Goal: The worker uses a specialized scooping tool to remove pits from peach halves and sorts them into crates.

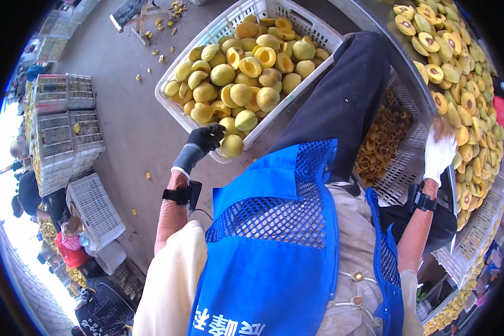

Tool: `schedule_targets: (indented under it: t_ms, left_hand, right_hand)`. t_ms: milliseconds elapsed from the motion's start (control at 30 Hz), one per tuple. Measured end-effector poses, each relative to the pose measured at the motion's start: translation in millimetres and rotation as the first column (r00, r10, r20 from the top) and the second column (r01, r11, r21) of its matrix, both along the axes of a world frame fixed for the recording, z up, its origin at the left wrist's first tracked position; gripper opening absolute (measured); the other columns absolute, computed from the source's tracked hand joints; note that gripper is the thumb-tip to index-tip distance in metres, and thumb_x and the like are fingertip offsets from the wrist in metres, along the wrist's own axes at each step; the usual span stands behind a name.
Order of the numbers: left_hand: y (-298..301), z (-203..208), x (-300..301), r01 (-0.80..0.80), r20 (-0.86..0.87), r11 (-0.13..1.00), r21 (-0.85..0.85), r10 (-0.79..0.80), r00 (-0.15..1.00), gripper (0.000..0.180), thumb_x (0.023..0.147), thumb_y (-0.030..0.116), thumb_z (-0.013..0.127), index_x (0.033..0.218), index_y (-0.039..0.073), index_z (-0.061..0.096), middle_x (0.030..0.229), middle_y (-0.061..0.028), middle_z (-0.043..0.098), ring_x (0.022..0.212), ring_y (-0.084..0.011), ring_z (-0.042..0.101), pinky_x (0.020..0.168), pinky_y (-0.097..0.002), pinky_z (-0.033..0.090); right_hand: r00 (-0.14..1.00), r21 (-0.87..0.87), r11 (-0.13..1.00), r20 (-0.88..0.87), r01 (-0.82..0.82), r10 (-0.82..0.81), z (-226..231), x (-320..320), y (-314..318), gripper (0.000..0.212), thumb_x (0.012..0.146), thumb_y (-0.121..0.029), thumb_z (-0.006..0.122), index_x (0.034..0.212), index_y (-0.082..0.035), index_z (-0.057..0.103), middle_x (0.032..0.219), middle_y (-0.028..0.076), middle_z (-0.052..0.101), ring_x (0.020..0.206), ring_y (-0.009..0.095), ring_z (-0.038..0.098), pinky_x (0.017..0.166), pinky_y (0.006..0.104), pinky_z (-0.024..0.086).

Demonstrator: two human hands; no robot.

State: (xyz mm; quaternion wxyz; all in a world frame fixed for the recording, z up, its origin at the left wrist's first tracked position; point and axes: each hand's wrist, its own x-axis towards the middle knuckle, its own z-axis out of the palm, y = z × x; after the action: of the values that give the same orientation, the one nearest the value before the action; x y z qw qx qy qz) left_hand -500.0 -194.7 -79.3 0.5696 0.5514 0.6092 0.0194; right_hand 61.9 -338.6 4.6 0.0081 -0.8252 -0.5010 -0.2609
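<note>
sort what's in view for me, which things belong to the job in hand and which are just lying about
In use, apparently:
left hand, at a yellow fruit
fruit crate
right hand, beside halved fruit
metal table

Just lying about, apparently:
stacked crates
single pale crate
scattered yellow scraps

stacked crates (61, 136), left side | white crate (97, 210) near them | person in red (71, 250), lower left

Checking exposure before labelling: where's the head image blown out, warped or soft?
Head view: far left blows out to white; head view: fisheye curves the metal table edge, black surround; head view: left hand and right hand show no obvious motion blur, while background people at left look small and soft.
</note>
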Motion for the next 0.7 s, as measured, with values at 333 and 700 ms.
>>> schedule_targets:
  t_ms: [333, 700]
  left_hand:
    - [-20, -1, 11, 0.453, -0.269, 0.812, 0.367, -0.373, 0.888, 0.058, 0.064, 0.037, 0.078, 0.112, 0.011, 0.057, 0.107, -0.0137, 0.055, 0.097, -0.0308, 0.058, 0.084, -0.0372, 0.047]
    - [-43, 2, 16, 0.303, -0.363, 0.871, 0.387, -0.159, 0.918, 0.060, 0.064, 0.036, 0.076, 0.114, 0.014, 0.053, 0.111, -0.0120, 0.053, 0.096, -0.0298, 0.059, 0.080, -0.0367, 0.050]
  right_hand:
    - [1.000, 0.028, 1.000, 0.022, -0.007, 0.006, 0, -1, -1, 0.039, 0.084, -0.032, 0.057, 0.113, -0.005, 0.055, 0.102, 0.014, 0.059, 0.093, 0.031, 0.057, 0.082, 0.0401, 0.045]
    - [0.999, 0.027, 1.000, 0.042, 0.016, -0.017, 2, -7, -5, 0.040, 0.084, -0.034, 0.058, 0.112, -0.007, 0.055, 0.103, 0.013, 0.059, 0.093, 0.031, 0.056, 0.081, 0.0413, 0.046]
